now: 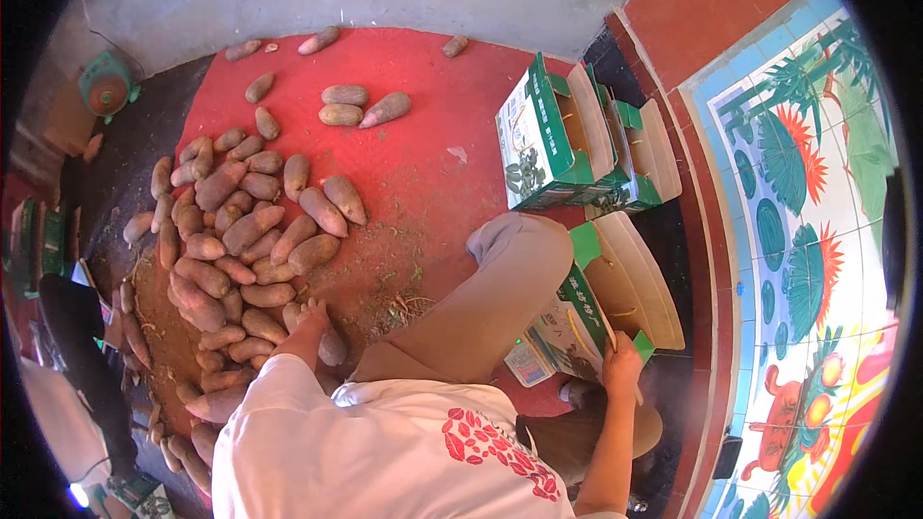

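My left hand (309, 322) is down at the near right side of a heap of large reddish-brown sweet potatoes (252, 230). Its fingers curl at one sweet potato (332, 347), which shows along the right side of the hand; the palm side is hidden. On my right, an open green and white cardboard box (620, 274) stands beside my bent knee. My right hand (623, 366) is closed at this box's near edge, by a green flap, with a thin pale strip showing at the fingers.
More green and white boxes (553, 149) stand open beyond the knee, near the tiled, painted wall (798, 259). Several loose sweet potatoes (344, 94) lie on the red mat (433, 135) toward the grey wall. Soil litters the mat, and a green fan-like device (108, 84) sits far left.
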Motion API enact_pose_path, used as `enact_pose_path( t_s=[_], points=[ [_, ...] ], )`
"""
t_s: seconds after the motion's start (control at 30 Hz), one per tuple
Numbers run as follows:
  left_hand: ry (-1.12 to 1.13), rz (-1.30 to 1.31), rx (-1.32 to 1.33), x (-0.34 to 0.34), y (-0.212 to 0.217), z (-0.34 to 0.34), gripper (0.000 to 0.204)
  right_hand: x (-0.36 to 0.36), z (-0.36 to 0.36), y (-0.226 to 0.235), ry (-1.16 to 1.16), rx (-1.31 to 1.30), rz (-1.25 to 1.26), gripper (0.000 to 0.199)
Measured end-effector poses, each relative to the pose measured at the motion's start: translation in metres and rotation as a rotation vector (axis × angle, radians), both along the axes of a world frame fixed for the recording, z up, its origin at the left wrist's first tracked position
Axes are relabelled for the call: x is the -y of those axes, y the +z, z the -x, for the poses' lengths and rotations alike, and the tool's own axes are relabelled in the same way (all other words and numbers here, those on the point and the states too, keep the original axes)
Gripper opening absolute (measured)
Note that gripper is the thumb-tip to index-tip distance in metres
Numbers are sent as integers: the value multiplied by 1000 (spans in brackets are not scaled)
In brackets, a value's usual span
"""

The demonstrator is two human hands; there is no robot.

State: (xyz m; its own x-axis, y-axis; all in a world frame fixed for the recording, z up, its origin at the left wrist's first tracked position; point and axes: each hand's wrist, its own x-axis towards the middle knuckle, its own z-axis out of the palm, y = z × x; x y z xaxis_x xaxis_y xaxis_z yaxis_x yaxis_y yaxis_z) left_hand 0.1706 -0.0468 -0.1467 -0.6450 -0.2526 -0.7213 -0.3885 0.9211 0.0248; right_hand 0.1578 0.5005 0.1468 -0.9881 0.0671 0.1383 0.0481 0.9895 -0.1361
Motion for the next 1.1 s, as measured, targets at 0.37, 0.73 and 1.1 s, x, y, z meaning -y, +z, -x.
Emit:
enact_pose_path(
  t_s=[0.37,0.73,1.1],
  points=[
    [-228,145,329,-2,1,11,58,1,3,3,-13,59,-39,12],
    [-657,96,361,-15,38,12,39,0,1,4,-30,43,-43,16],
    [-837,86,411,-28,2,-3,51,-6,-4,1,14,-67,-36,21]
  ],
)
